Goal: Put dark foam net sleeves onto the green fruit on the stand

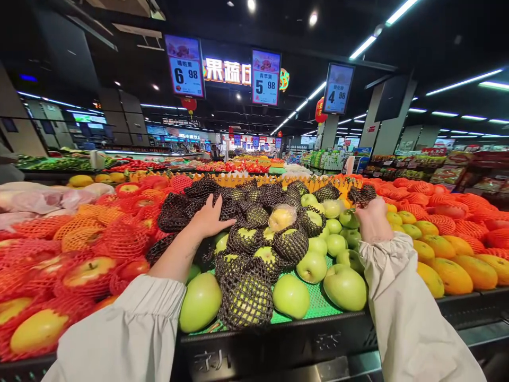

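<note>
My left hand [207, 218] reaches over the back left of the fruit bin with fingers spread and nothing in them. Beside it lies a pile of black foam nets [175, 212]. My right hand [374, 220] is closed on a bunched black foam net [362, 195] at the bin's right side; I cannot tell if anything is inside it. Green apples in black foam nets [246, 297] fill the middle. Bare green apples [291, 295] lie around them on a green mat [318, 297]. One pale yellow fruit in a clear wrap [282, 217] rests on top.
Red and yellow apples in red foam nets [91, 273] lie on the left. Orange citrus fruit [441, 249] and more red-netted fruit [445, 209] are on the right. The bin's black front edge [286, 339] runs before me. Price screens [265, 78] hang overhead.
</note>
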The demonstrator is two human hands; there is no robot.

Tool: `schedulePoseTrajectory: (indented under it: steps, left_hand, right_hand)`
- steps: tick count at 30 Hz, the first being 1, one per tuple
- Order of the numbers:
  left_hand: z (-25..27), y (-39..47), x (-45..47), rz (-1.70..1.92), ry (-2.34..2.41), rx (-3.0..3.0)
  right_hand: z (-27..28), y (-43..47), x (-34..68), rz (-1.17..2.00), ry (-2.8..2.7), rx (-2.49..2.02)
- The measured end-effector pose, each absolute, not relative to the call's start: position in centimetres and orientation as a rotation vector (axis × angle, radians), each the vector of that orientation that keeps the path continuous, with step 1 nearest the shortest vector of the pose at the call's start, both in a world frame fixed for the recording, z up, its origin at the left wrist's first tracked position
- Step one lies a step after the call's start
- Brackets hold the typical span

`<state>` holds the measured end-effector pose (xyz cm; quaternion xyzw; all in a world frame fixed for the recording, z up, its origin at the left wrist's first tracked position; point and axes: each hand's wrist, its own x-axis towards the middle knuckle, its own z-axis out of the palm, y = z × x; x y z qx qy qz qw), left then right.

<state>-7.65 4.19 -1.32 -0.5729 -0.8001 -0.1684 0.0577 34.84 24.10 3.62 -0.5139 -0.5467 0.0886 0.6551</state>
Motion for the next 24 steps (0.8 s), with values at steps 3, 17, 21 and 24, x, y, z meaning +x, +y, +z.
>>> schedulePoseTrajectory:
  steps: [3,17,21,24]
  left_hand:
    - [-1.3,4.2,-7.6,-0.497,-2.437,-1.717]
    - [-1.2,4.4,-7.7,-0.46,-2.446,-1.691]
    - [-1.2,4.3,-7.6,-0.474,-2.449,-1.701]
    - [-1.0,4.1,-7.2,-0.462,-2.457,-1.694]
  right_hand:
    - [4.2,22.7,35.4,0.163,-0.861,-1.171]
    - [3.5,20.0,34.2,-0.35,-1.365,-1.663]
    - [3.1,20.4,34.0,-0.031,-1.526,-2.013]
    - [3.4,20.3,33.8,0.049,-1.543,-1.907]
